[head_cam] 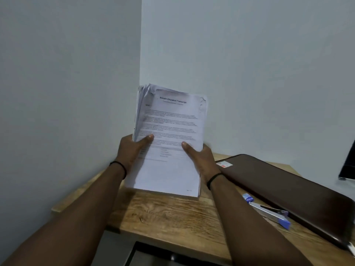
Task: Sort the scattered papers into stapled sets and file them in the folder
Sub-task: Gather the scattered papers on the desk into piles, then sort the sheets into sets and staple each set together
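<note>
A thick stack of white printed papers (171,131) stands nearly upright above the wooden table (172,215), its bottom edge close to the tabletop. The top sheet carries a printed title and paragraphs; the upper corners are crumpled. My left hand (132,150) grips the stack's left edge, thumb across the front. My right hand (199,158) grips the right edge the same way. A dark brown folder (288,191) lies shut on the table to the right. A silver and blue stapler (272,214) lies in front of the folder.
A small blue item (247,197) lies beside the stapler. The table sits in a corner between two pale walls. A dark object (348,166) stands at the far right edge. The table's near edge drops to a dark gap below.
</note>
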